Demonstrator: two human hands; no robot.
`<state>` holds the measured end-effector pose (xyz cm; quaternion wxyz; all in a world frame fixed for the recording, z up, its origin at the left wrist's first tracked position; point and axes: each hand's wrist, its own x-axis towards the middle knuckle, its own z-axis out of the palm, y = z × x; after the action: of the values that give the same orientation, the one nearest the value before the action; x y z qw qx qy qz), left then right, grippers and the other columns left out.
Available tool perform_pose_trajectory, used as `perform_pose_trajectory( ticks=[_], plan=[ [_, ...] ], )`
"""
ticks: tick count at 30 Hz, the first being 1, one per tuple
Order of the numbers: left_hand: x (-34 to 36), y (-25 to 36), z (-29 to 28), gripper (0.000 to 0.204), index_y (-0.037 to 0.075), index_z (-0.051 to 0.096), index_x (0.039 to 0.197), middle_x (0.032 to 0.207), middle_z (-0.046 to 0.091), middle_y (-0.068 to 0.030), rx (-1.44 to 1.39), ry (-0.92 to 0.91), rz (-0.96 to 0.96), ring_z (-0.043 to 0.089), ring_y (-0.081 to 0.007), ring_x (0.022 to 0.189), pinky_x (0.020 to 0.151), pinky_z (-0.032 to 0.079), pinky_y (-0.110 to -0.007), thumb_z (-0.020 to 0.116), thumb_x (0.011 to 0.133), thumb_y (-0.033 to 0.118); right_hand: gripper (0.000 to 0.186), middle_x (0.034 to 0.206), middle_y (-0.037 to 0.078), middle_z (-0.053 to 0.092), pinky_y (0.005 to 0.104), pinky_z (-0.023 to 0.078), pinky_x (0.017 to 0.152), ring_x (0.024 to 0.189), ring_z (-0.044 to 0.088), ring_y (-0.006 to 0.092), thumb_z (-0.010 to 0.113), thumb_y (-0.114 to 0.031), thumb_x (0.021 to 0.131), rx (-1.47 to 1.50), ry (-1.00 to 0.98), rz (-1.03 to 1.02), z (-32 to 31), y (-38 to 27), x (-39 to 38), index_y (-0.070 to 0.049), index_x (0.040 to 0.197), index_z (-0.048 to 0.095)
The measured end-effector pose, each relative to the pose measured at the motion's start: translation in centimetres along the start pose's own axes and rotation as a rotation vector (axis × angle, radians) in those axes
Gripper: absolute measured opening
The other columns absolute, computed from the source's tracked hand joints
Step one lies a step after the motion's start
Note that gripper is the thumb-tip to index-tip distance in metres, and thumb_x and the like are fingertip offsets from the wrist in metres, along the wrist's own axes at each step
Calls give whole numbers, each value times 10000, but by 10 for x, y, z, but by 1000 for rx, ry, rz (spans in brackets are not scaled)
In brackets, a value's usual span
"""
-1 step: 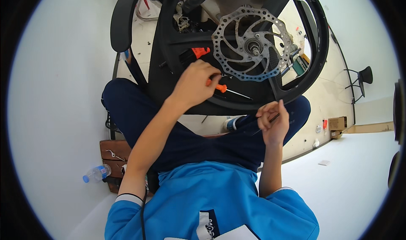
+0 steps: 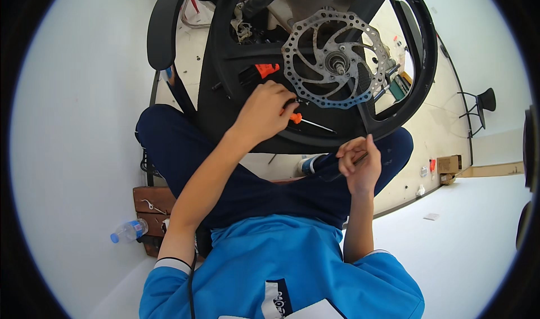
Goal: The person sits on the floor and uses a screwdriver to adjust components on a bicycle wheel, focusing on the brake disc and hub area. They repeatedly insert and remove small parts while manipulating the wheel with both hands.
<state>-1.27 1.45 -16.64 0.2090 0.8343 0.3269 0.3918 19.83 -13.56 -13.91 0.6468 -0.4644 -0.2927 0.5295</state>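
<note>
A dark spoked wheel point(image 2: 394, 125) lies flat on a black chair seat point(image 2: 216, 113), its silver brake disc point(image 2: 304, 91) facing up around the hub. My left hand point(image 2: 264, 109) is at the near left of the disc, thumb and fingers pinched together. A small dark bit shows at the fingertips, too small to name. Right beside those fingertips lies an orange-handled screwdriver point(image 2: 318, 125), its handle partly covered by the hand. Tiny screws point(image 2: 304, 100) rest near the disc's edge. My right hand point(image 2: 360, 164), near the rim, has its fingers curled around a thin dark rod point(image 2: 361, 158).
An orange-and-black tool point(image 2: 265, 70) lies between the spokes. The chair's armrest point(image 2: 163, 29) rises at the far left. A plastic bottle point(image 2: 130, 230) lies by a brown wooden box point(image 2: 152, 200) at the left. A cardboard box point(image 2: 449, 165) and a black chair point(image 2: 485, 102) stand at the right.
My left hand has shifted slightly right and nearer, and a dark bit now shows at its fingertips. My right hand has moved a little left with the rod.
</note>
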Motion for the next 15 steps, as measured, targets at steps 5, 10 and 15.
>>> perform_pose_trajectory(
  ticks=[5,10,15],
  plan=[
    [9,-14,37,143,-33,710,910,970,665,-142,67,-31,-44,625,-345,933,827,528,-417,705,824,81,610,874,199,664,303,473,624,654,549,158,316,-375,1077,-215,-97,-108,15,9,3,62,816,652],
    [9,-14,35,101,-34,726,876,962,661,-138,-9,-79,-162,639,-326,964,805,549,-419,671,833,40,621,850,114,637,251,408,631,735,544,104,291,-372,1086,-730,-171,-113,20,-1,0,37,860,701],
    [2,-13,32,99,-27,730,882,960,662,-146,-55,-46,-146,649,-331,945,806,548,-417,657,825,8,526,736,125,643,231,447,533,565,573,123,374,-318,1090,-587,-207,30,11,12,-8,69,929,692]
  ],
)
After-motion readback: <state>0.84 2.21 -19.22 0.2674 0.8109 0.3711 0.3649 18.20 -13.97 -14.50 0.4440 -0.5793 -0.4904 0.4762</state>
